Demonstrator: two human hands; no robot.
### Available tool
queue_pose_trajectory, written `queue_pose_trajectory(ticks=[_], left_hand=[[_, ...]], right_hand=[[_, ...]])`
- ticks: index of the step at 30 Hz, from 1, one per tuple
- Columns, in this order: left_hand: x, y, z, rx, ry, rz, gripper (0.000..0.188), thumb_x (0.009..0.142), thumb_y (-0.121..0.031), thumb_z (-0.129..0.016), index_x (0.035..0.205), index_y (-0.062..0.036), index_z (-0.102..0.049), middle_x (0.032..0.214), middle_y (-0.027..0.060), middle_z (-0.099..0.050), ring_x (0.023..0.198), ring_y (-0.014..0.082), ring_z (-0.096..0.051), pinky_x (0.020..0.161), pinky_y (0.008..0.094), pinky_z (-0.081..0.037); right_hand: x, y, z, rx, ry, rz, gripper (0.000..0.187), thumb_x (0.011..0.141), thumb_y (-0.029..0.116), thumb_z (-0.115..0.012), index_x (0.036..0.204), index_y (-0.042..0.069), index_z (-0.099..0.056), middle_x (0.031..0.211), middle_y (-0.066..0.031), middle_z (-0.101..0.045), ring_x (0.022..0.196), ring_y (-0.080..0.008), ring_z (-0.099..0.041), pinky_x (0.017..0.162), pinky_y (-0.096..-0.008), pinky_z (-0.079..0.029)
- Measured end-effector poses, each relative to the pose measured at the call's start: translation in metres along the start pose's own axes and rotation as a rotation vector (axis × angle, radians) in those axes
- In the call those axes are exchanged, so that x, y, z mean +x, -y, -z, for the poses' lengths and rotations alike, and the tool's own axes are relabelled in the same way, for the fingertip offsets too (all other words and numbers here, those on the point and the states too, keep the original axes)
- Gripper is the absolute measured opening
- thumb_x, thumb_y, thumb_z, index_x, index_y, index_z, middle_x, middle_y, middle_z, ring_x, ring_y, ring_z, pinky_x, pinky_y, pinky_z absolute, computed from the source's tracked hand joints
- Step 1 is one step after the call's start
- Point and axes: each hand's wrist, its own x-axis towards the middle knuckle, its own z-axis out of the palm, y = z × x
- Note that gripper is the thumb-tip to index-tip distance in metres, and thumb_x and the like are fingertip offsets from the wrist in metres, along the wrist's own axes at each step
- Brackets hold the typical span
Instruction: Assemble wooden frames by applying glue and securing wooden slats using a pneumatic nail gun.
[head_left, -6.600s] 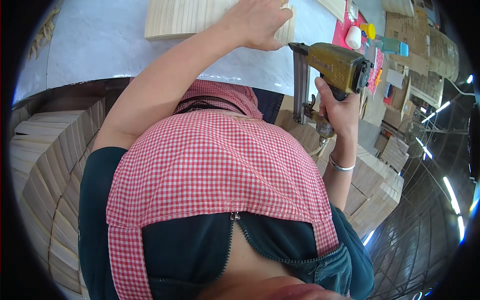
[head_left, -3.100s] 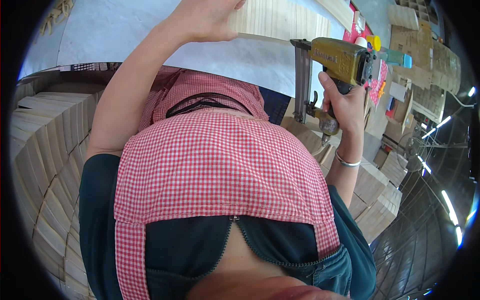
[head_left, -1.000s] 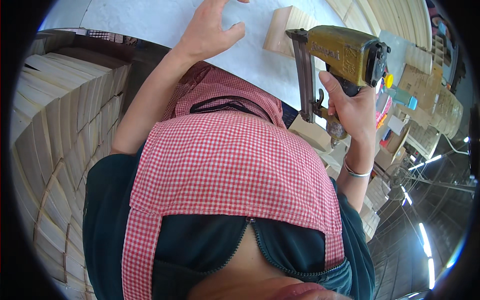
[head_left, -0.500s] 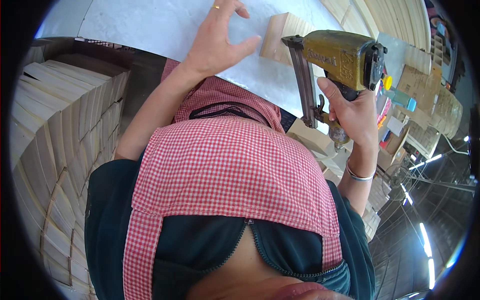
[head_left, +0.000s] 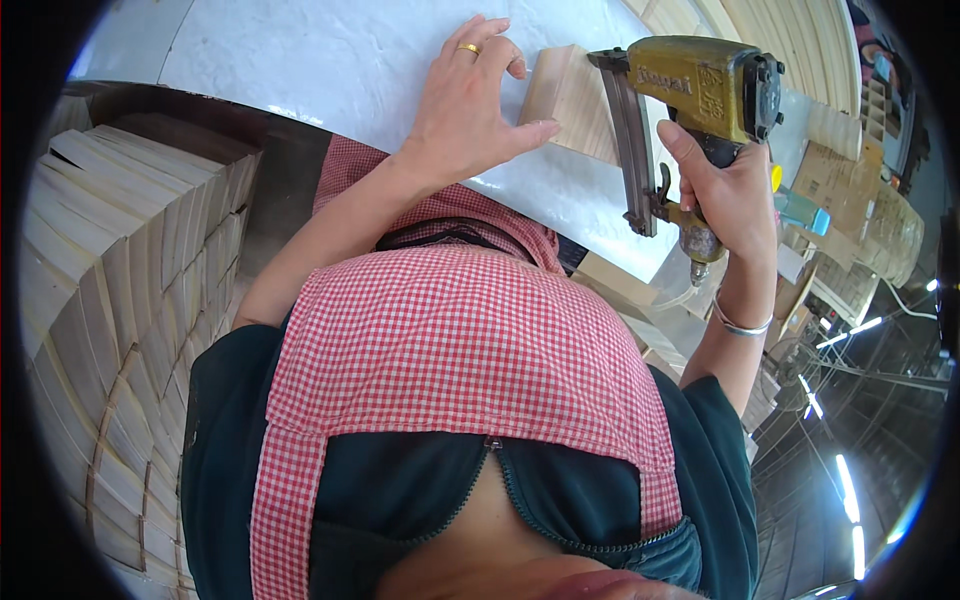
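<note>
A yellow-and-black air nail gun (head_left: 690,88) is gripped by its handle in my right hand (head_left: 735,190), thumb along the near side. Its nose and long dark magazine lie over the right part of a pale wooden block (head_left: 572,105), hiding some of it; whether they touch cannot be told. My left hand (head_left: 465,115), with a gold ring, hovers at the block's left end. Its thumb and fingers are apart and curved, with nothing between them. The thumb tip comes close to the block's near edge. Beneath the block is a white marbled tabletop (head_left: 290,65).
Stacked pale wooden boards (head_left: 130,250) stand at the left, below the table's level. More wood strips (head_left: 790,50) lie at the far right. Beyond my right hand are a cardboard box (head_left: 835,185) and a blue-capped bottle (head_left: 805,213). A person (head_left: 880,65) shows at the far right edge.
My left hand has shifted right and nearer, up to the block's left end. The nail gun has moved slightly right in my right hand, its nose still over the block.
</note>
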Motion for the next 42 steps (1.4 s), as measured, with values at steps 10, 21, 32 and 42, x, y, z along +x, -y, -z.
queue_pose_trajectory(ticks=[10, 21, 32, 42], left_hand=[[0.0, -0.001, 0.003, 0.03, 0.016, -0.015, 0.05, 0.071, -0.028, -0.089, 0.099, -0.0107, -0.051, 0.151, 0.0152, -0.045, 0.14, 0.0357, -0.04, 0.116, 0.0449, -0.034], [0.047, -0.068, -0.017, 0.246, 0.268, -0.428, 0.055, 0.067, -0.045, -0.09, 0.097, -0.01, -0.059, 0.149, 0.016, -0.049, 0.14, 0.0289, -0.042, 0.12, 0.0475, -0.029], [0.063, -0.067, -0.074, 0.39, 0.382, -0.471, 0.052, 0.059, -0.027, -0.089, 0.103, -0.0098, -0.068, 0.127, 0.0134, -0.06, 0.116, 0.0284, -0.053, 0.103, 0.0392, -0.041], [0.062, -0.062, -0.076, 0.381, 0.296, -0.534, 0.041, 0.06, -0.025, -0.086, 0.095, -0.0104, -0.07, 0.118, 0.0129, -0.062, 0.104, 0.0274, -0.055, 0.095, 0.0376, -0.042]], right_hand=[[0.0, -0.004, 0.007, -0.019, 0.011, -0.02, 0.034, 0.091, 0.029, -0.078, 0.093, -0.004, -0.071, 0.054, -0.003, -0.058, 0.041, -0.0108, -0.05, 0.041, -0.0233, -0.04], [-0.023, -0.072, 0.05, 0.051, -0.163, -0.202, 0.03, 0.092, 0.027, -0.078, 0.083, 0.001, -0.067, 0.054, -0.0014, -0.056, 0.041, -0.0099, -0.047, 0.04, -0.0238, -0.039], [-0.018, -0.09, 0.051, 0.086, -0.127, -0.196, 0.033, 0.091, 0.031, -0.078, 0.088, -0.001, -0.069, 0.054, -0.002, -0.056, 0.04, -0.0108, -0.048, 0.04, -0.024, -0.038], [-0.009, -0.089, 0.054, 0.116, -0.092, -0.169, 0.037, 0.09, 0.033, -0.08, 0.087, -0.002, -0.069, 0.053, -0.0025, -0.056, 0.04, -0.0104, -0.048, 0.04, -0.0237, -0.037]])
